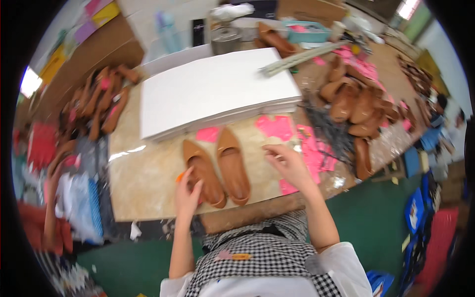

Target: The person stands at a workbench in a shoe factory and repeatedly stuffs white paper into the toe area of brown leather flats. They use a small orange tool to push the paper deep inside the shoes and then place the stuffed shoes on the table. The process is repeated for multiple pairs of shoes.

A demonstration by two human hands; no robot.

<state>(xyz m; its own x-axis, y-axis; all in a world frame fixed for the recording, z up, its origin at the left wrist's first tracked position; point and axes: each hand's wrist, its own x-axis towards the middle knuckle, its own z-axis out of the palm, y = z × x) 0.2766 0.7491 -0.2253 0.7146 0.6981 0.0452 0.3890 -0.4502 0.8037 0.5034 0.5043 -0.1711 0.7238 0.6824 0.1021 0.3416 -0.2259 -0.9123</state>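
Two tan pointed-toe flats stand side by side on the table in front of me, toes pointing away: a left shoe (204, 173) and a right shoe (233, 168). Against the left shoe's outer side is my left hand (186, 195), fingers bent. A small orange thing (180, 176) shows at its fingertips; its kind is hidden, and it appears to be in the hand. My right hand (287, 163) hovers over the table to the right of the shoes, fingers half bent and apart, with nothing visible in them.
A stack of white boxes or boards (217, 91) lies beyond the shoes, a pale bundle of strips (302, 58) on its corner. Brown shoes are heaped at right (358, 106) and left (101, 96). Pink scraps (274, 127) litter the table. A person's arm (51, 198) shows far left.
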